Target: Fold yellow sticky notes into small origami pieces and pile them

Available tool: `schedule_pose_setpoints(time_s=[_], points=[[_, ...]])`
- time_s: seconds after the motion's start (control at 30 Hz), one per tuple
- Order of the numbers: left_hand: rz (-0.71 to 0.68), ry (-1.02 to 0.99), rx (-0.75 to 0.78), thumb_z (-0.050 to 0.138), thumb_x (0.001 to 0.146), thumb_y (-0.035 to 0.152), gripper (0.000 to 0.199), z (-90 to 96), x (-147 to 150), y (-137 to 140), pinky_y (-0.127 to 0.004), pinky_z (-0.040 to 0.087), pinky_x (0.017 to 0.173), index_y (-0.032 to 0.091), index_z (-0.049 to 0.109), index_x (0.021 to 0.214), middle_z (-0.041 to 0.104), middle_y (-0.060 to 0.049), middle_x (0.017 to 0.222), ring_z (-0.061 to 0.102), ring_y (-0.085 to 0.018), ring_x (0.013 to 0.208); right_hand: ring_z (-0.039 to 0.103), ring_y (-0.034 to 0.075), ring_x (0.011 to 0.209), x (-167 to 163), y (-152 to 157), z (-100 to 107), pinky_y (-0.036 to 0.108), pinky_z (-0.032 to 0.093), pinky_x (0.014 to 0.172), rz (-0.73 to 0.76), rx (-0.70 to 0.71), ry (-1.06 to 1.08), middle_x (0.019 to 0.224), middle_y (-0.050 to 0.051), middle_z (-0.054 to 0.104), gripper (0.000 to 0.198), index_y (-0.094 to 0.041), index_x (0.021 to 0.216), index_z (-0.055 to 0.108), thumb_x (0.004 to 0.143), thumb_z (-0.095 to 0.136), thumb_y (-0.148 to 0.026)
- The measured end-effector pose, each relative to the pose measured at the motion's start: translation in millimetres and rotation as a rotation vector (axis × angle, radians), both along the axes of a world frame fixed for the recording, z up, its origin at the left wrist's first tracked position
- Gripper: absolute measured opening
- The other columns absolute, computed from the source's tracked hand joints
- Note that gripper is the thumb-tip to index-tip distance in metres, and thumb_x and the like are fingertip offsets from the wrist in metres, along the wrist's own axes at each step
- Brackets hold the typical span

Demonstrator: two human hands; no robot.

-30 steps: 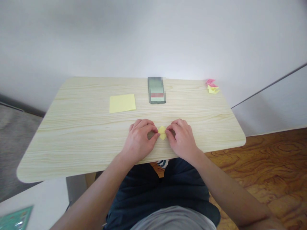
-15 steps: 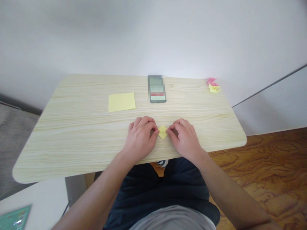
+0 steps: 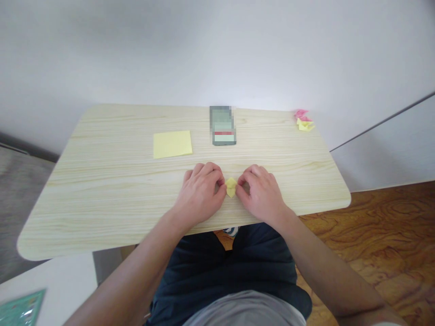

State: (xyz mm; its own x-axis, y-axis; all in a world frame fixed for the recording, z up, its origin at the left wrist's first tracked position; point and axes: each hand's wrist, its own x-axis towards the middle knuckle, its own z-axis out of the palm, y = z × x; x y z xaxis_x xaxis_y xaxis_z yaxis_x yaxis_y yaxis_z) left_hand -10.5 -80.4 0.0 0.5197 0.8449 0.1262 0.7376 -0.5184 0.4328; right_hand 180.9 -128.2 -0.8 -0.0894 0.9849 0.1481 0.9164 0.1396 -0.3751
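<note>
A small piece of folded yellow paper (image 3: 231,187) lies near the front edge of the table, between my two hands. My left hand (image 3: 203,188) pinches its left corner between thumb and forefinger. On the other side, my right hand (image 3: 259,190) has the right corner pinched the same way. The paper looks diamond-shaped with a crease across its middle; its side corners are hidden under the fingertips. Behind the left hand lies a flat yellow paper pad (image 3: 172,144).
A phone-like device (image 3: 223,126) with a blurred-out screen lies at the back of the table (image 3: 102,181). At the far right corner sit a pink folded paper (image 3: 302,115) and a yellow folded paper (image 3: 305,125). A green packet (image 3: 23,309) rests on a white surface at lower left.
My fingertips have come slightly closer together over the folded yellow paper, so less of its side corners shows. Other things stay in place; the view has shifted a little.
</note>
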Motion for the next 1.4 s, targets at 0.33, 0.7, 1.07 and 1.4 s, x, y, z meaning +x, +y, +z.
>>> schedule_pose_setpoints(time_s=[0.33,0.7,1.07,1.4], points=[[-0.09,-0.121,-0.021,0.064,0.093,0.026,0.009,-7.1,-8,4,-0.041,0.044,0.092,0.025,0.073,0.09,0.071,-0.001,0.104,0.058,-0.022,0.102,0.057,0.023,0.1,3,-4,-10,0.039,0.042,0.087,0.092,0.056,0.13,0.102,0.005,0.064,0.011,-0.025,0.098,0.076,0.094,0.067,-0.032],[-0.084,-0.173,-0.011,0.062,0.095,0.024,0.012,-15.4,-8,6,-0.039,0.045,0.09,0.022,0.073,0.091,0.071,-0.002,0.095,0.059,-0.022,0.098,0.056,0.026,0.102,-7,-1,0,0.041,0.037,0.083,0.139,0.073,-0.109,0.105,0.006,0.069,0.019,-0.023,0.102,0.072,0.101,0.054,-0.031],[-0.053,-0.069,-0.065,0.062,0.094,0.03,0.013,-6.3,-4,10,-0.039,0.045,0.083,0.022,0.069,0.086,0.069,-0.003,0.089,0.058,-0.024,0.095,0.06,0.024,0.1,-1,-1,-5,0.039,0.042,0.088,-0.029,0.016,0.146,0.095,0.004,0.072,0.012,-0.022,0.091,0.07,0.094,0.067,-0.033],[-0.03,0.032,-0.041,0.057,0.096,0.031,0.017,-2.4,4,10,-0.041,0.043,0.078,0.022,0.065,0.084,0.07,-0.005,0.091,0.06,-0.027,0.095,0.06,0.025,0.1,-3,-1,-4,0.039,0.04,0.085,-0.125,-0.028,0.083,0.095,0.005,0.067,0.022,-0.024,0.089,0.072,0.098,0.062,-0.041]])
